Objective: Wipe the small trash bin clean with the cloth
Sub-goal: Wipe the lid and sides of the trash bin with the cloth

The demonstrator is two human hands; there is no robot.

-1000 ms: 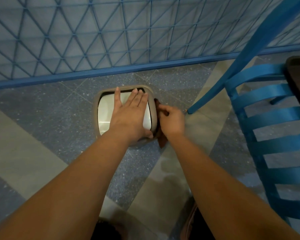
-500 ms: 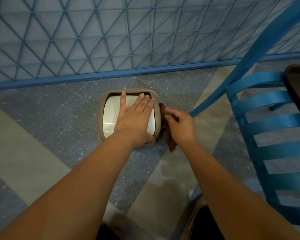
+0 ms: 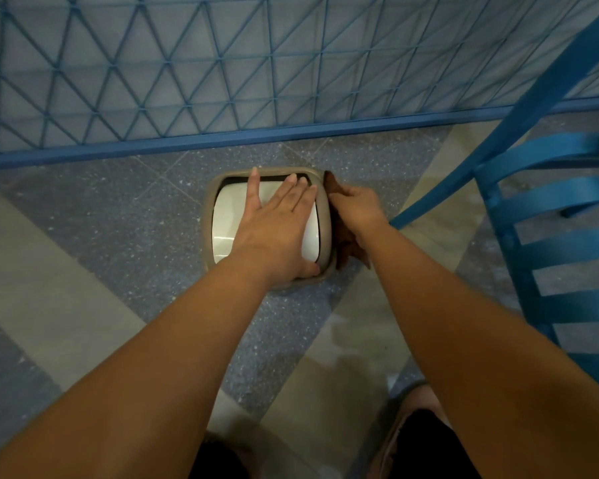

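Observation:
A small beige trash bin (image 3: 209,216) with a white swing lid stands on the floor, seen from above. My left hand (image 3: 277,229) lies flat on the lid with fingers spread, thumb at the near rim. My right hand (image 3: 357,210) presses a brown cloth (image 3: 343,243) against the bin's right side. Most of the cloth is hidden under the hand; a tip shows at the bin's far right corner.
A blue chair (image 3: 550,209) stands close on the right, one leg reaching the floor just right of my right hand. A blue lattice wall panel (image 3: 222,81) with a blue baseboard runs behind the bin. Grey and beige terrazzo floor (image 3: 118,236) lies left of the bin.
My right hand has slid the cloth along the bin's right side toward the far corner. My left hand has stayed flat on the lid. The view has shifted slightly.

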